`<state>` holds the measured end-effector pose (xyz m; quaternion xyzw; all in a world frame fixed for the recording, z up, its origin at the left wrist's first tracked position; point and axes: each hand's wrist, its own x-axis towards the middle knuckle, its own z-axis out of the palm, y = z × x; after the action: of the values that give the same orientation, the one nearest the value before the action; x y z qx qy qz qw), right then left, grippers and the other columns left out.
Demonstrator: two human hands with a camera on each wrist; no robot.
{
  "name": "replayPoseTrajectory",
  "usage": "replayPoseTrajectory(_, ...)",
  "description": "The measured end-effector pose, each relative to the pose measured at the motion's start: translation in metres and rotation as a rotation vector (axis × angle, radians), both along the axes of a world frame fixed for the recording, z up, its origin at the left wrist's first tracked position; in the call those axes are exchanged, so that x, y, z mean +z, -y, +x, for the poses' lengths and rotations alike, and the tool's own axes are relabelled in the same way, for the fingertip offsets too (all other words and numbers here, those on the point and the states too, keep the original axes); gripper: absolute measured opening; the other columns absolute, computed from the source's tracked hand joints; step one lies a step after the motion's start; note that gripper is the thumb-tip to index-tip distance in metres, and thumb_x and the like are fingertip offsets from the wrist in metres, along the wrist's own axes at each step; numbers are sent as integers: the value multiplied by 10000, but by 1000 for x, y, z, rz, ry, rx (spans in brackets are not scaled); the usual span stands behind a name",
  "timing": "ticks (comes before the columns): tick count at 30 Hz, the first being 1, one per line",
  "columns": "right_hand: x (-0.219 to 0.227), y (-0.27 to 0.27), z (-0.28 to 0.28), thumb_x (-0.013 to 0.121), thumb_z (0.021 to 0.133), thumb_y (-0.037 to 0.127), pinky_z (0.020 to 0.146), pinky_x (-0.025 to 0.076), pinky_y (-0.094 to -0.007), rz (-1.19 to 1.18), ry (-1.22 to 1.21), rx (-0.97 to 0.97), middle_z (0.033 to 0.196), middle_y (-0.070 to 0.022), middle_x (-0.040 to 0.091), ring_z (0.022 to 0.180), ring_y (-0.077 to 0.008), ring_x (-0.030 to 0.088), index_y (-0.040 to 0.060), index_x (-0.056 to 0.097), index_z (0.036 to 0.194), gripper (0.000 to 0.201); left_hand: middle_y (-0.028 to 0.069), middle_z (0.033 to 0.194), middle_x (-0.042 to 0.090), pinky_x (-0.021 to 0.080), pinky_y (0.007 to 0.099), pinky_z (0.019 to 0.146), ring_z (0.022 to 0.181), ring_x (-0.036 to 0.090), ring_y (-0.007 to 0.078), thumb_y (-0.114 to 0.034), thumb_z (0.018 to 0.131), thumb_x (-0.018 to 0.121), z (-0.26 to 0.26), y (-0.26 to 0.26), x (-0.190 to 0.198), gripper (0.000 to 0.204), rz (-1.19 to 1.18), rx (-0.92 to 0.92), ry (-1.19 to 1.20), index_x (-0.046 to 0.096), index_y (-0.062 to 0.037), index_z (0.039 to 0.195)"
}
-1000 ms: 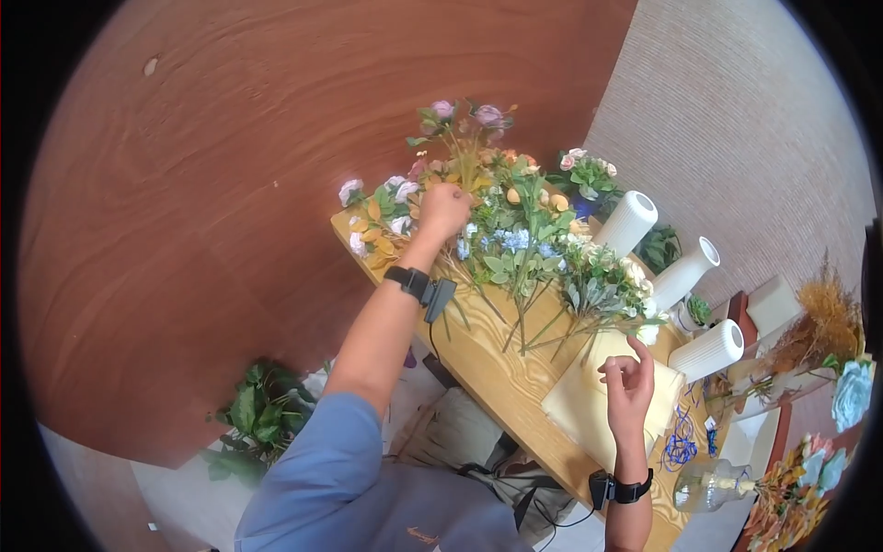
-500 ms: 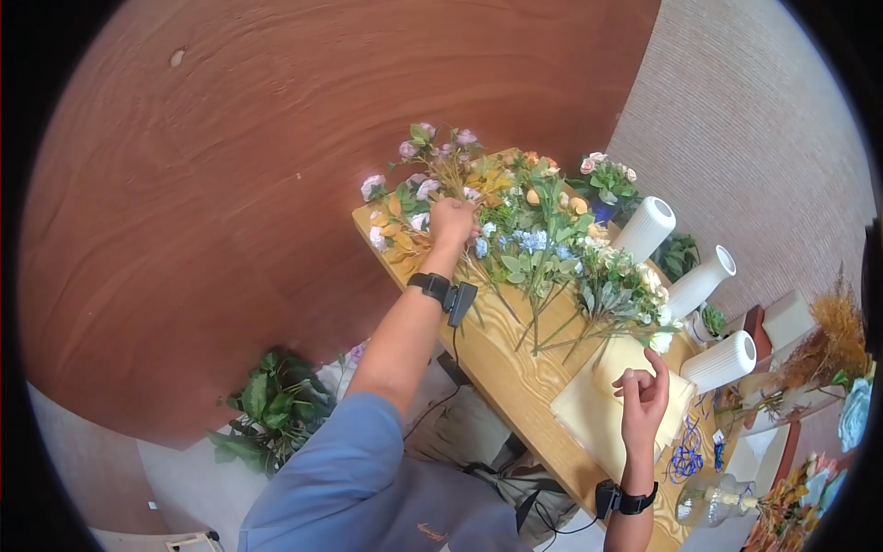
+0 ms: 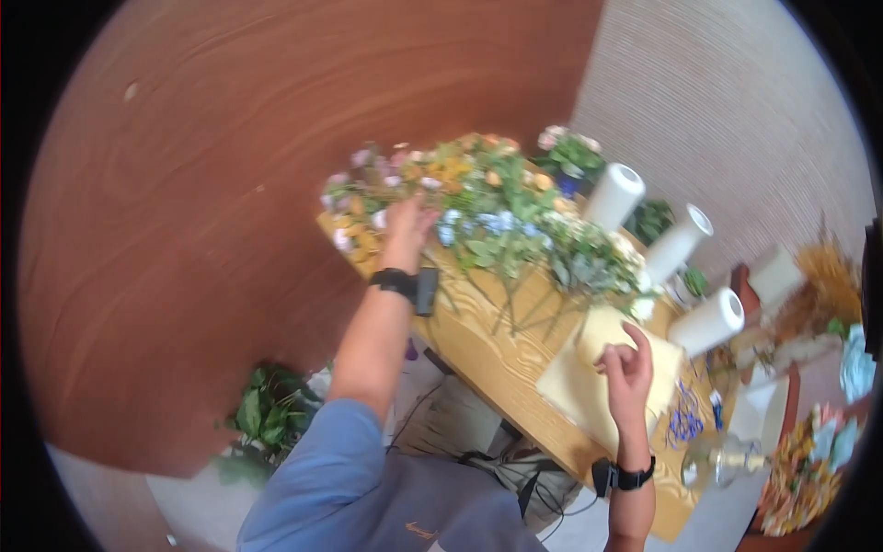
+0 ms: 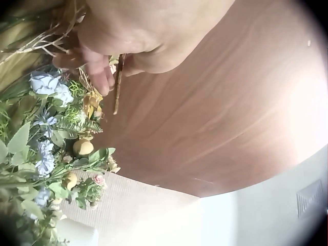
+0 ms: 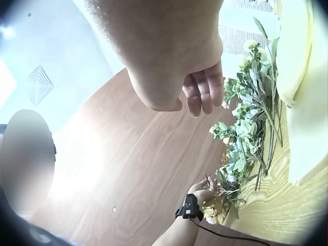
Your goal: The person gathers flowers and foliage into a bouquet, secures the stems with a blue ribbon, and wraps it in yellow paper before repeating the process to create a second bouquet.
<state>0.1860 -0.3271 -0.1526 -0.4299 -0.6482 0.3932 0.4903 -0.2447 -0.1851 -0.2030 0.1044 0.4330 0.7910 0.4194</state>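
At the far left end of the wooden table, my left hand is among artificial flowers. A thin brown flower stem lies between its thumb and fingers, its cut-looking end sticking out. Purple flowers lie just beyond this hand, blurred. Blue flowers and leafy stems are right beside it. My right hand hovers over pale yellow wrapping sheets, its fingers loosely curled with nothing in them.
Three white ribbed vases stand along the far side of the table. Blue ribbon lies tangled near a clear glass vase at the right. A brown wall rises behind the flowers. A leafy plant stands on the floor at left.
My left hand has lowered the purple flowers from upright above the pile to the table's far left, and its fingers look straighter. My right hand stays over the yellow sheets.
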Motion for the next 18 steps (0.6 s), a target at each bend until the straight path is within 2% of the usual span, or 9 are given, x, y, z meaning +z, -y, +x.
replayPoseTrajectory(3, 0, -1, 0, 586, 907, 66, 638, 489, -234, 4, 17, 14, 743, -47, 598, 704, -110, 599, -21, 445, 1266, 395, 126, 982, 581, 560, 325, 670, 873, 628, 256, -95, 869, 632, 5, 5, 8, 326, 36, -49, 39, 495, 50, 1126)
replayPoseTrajectory(6, 0, -2, 1, 600, 908, 99, 611, 483, -230, -3, 80, 20, 708, -41, 616, 670, -88, 596, -6, 508, 1196, 320, 36, 824, 513, 387, 313, 546, 624, 484, 154, -162, 776, 694, 14, 10, 15, 313, -30, 29, -82, 545, -45, 1024)
replayPoseTrajectory(8, 3, -1, 4, 604, 904, 114, 606, 484, -241, -6, 159, -23, 697, -49, 622, 654, -101, 601, -2, 535, 1159, 288, 64, 889, 600, 455, 330, 649, 752, 574, 182, -114, 792, 670, 23, 10, 17, 365, 94, 31, -84, 545, 5, 1114)
replayPoseTrajectory(10, 4, 1, 11, 609, 900, 130, 601, 485, -253, -15, 239, -71, 685, -56, 629, 638, -115, 606, 3, 562, 1121, 259, 107, 1028, 611, 474, 332, 740, 876, 598, 204, -89, 796, 657, 44, 24, 39, 413, -69, 72, -266, 529, 46, 1165)
replayPoseTrajectory(12, 3, 2, 19, 616, 887, 145, 603, 490, -283, 23, 367, -61, 693, -79, 637, 630, -161, 617, 4, 594, 1063, 227, 200, 1334, 452, 313, 367, 1029, 1218, 439, 252, -133, 813, 662, 53, 28, 40, 554, 35, 50, -372, 442, 108, 1261)
replayPoseTrajectory(14, 3, 5, 28, 625, 868, 159, 620, 502, -322, 0, 382, -83, 720, -99, 650, 644, -217, 631, -1, 610, 1026, 225, 190, 1389, 404, 269, 350, 1063, 1280, 379, 249, -133, 798, 674, 63, 28, 40, 597, -80, 79, -398, 435, 98, 1294)
replayPoseTrajectory(16, -1, 5, 38, 633, 857, 184, 623, 505, -339, 57, 550, -136, 733, -102, 660, 667, -243, 641, -1, 622, 1014, 244, 183, 1415, 387, 266, 348, 1079, 1321, 352, 270, -121, 792, 668, 67, 28, 36, 626, -67, 263, -898, 418, 81, 1329)
replayPoseTrajectory(17, 1, 7, 45, 637, 841, 215, 715, 512, -375, -61, 597, -152, 840, -142, 676, 792, -291, 650, -7, 632, 1031, 292, 254, 1450, 324, 209, 394, 1124, 1363, 297, 346, -144, 797, 620, 76, 27, 31, 625, -210, 372, -1049, 403, 107, 1326)
replayPoseTrajectory(18, -5, 6, 53, 637, 841, 215, 715, 512, -375, -69, 596, -154, 840, -142, 676, 792, -291, 650, -7, 632, 1031, 292, 254, 1450, 324, 209, 394, 1124, 1363, 297, 346, -144, 797, 620, 89, 31, 29, 625, -214, 365, -1052, 403, 107, 1326)
